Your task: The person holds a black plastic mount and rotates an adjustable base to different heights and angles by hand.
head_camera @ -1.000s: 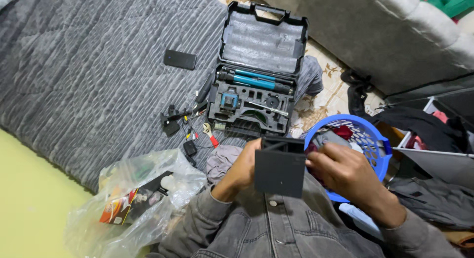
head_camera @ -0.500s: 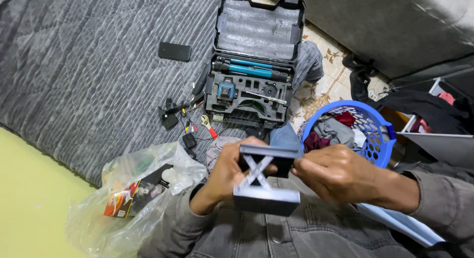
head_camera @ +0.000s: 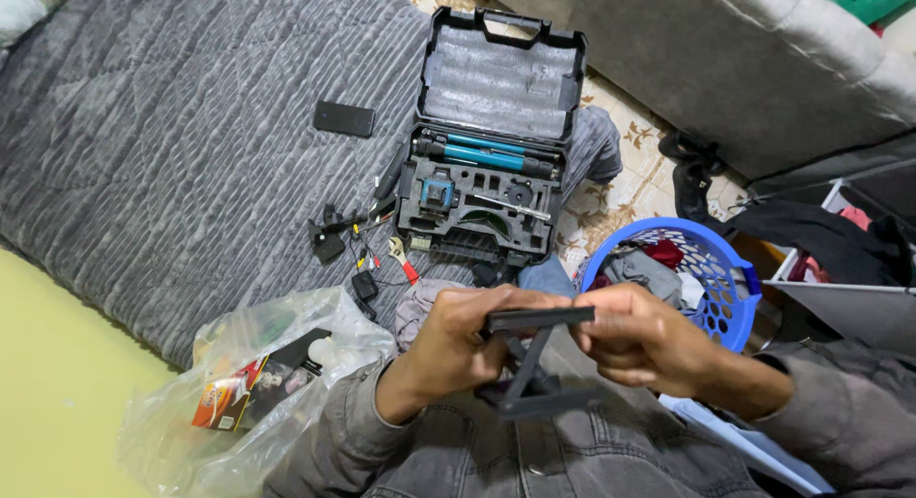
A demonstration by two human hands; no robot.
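Both hands hold a dark folding stand (head_camera: 534,364) above the person's lap, in front of the open tool case (head_camera: 482,188). Compared with half a second before, the stand has been turned: its crossed struts then faced the camera, and now the top plate shows edge-on as a thin bar, one strut slanting down to the base plate. The left hand (head_camera: 458,350) has its fingers clenched around the left end and base; the right hand (head_camera: 644,341) pinches the top plate's right end. A blue laundry basket (head_camera: 730,269) stands right of the case, a clear plastic bag (head_camera: 258,383) lies to its lower left.
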